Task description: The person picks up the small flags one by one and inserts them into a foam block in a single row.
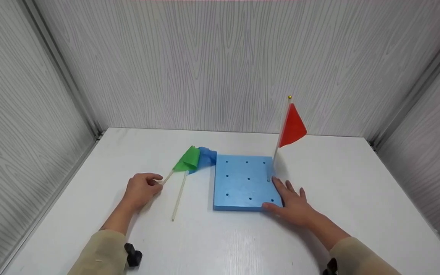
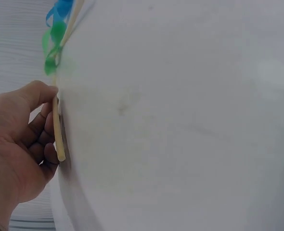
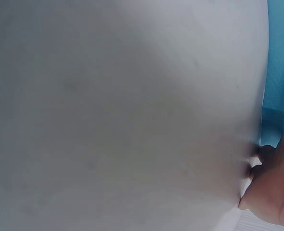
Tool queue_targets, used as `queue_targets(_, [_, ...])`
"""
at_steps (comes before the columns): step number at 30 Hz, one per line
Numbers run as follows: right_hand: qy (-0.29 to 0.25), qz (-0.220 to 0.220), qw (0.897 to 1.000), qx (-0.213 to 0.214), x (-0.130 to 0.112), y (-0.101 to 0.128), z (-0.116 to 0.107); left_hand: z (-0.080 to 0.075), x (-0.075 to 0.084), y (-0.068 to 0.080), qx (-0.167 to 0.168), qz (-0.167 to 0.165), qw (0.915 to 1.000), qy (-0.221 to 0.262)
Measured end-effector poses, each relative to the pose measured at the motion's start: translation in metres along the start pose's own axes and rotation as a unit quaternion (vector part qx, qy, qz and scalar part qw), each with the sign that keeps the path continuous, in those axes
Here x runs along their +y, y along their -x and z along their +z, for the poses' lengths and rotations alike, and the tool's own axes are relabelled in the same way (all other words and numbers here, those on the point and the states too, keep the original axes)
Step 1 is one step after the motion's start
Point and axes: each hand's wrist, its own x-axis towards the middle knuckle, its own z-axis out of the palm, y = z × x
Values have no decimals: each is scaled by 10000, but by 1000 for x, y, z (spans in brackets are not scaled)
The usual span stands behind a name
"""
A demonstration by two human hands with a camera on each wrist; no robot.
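Observation:
A blue foam board [image 1: 239, 183] with several holes lies in the middle of the white table [image 1: 220, 236]. A red flag [image 1: 291, 128] stands upright on its stick in a hole near the board's right edge. My right hand [image 1: 285, 196] rests flat on the board's front right corner, fingers straight; the right wrist view shows the board's edge [image 3: 276, 96] beside that hand [image 3: 277, 192]. A green flag [image 1: 188, 159] and a blue flag [image 1: 207, 156] lie on the table left of the board. My left hand [image 1: 157, 180] pinches the end of the green flag's stick [image 2: 58, 132].
A second stick [image 1: 178, 195] lies loose on the table between my left hand and the board. Grey wood-grain walls [image 1: 220, 65] close in the table at the back and on both sides.

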Motion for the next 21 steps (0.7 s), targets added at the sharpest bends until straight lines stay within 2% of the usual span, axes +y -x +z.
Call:
queue_targets(5, [17, -12, 10000, 27, 0, -1, 0, -5, 3, -2, -125, -346, 9988, 321])
queue_targets(8, [29, 0, 10000, 33, 1, -2, 0, -7, 6, -5, -151, -432, 9978, 470])
queue_targets(13, [17, 23, 10000, 30, 1, -1, -1, -10, 17, -7, -102, -404, 9962, 761])
queue_targets(21, [65, 72, 9999, 60, 1, 0, 1, -13, 46, -5, 241, -190, 9937, 1081])
